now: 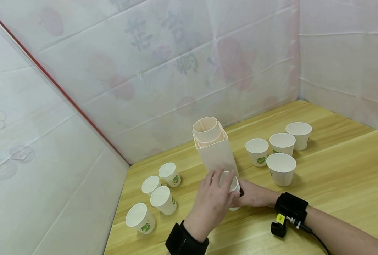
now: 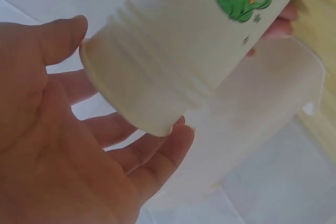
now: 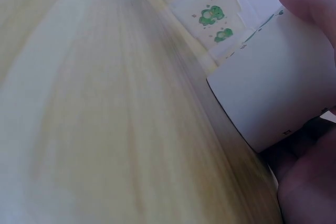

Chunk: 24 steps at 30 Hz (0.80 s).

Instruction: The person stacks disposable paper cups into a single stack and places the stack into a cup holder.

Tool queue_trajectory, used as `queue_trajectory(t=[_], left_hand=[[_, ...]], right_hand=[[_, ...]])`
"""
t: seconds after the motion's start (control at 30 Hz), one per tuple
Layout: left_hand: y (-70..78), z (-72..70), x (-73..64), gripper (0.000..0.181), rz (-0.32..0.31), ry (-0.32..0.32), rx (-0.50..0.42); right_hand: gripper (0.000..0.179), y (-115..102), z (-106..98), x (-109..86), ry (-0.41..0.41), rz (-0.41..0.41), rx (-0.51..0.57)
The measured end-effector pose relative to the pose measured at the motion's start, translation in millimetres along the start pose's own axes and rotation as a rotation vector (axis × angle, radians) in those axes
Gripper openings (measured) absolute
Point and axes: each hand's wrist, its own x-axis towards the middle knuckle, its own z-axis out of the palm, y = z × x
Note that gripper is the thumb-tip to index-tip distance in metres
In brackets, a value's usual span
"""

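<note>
A small stack of nested white paper cups (image 2: 147, 72) with a green cartoon animal print is held between both hands. My right hand (image 1: 256, 194) grips the stack low on its side, its fingers and thumb curled round the lowest cup in the right wrist view. From above, my left hand (image 1: 209, 202) spans the top rim (image 2: 123, 111), thumb at one side and fingertips at the other. Just behind the hands stands a tall cream square holder (image 1: 217, 157) with a round tube (image 1: 205, 129) in its top.
Several upright paper cups stand in a group at the left, among them a front one (image 1: 141, 219). Another group stands at the right, with a near cup (image 1: 281, 170). Printed white sheets (image 1: 176, 88) wall the wooden table (image 1: 345, 184) behind and at the sides.
</note>
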Motion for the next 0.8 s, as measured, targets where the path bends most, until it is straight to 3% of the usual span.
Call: queue_trajectory(t=[0.2, 0.5, 0.67, 0.8], left_hand=[[4.2, 10.8, -3.2, 0.067, -0.008, -0.057, 0.04], [11.7, 24.2, -8.5, 0.076, -0.016, -0.053, 0.076], [13.0, 27.1, -11.0, 0.08, -0.015, -0.016, 0.04], [12.1, 28.2, -13.1, 0.08, -0.015, -0.028, 0.004]], right_hand=[[0.077, -2.3, 0.0, -2.8, 0.052, 0.065, -0.133], [0.079, -3.0, -2.4, -2.7, 0.006, 0.03, -0.055], [0.076, -4.8, -1.6, -3.7, 0.024, 0.073, -0.087], [0.08, -4.9, -0.6, -3.6, 0.023, 0.083, -0.089]])
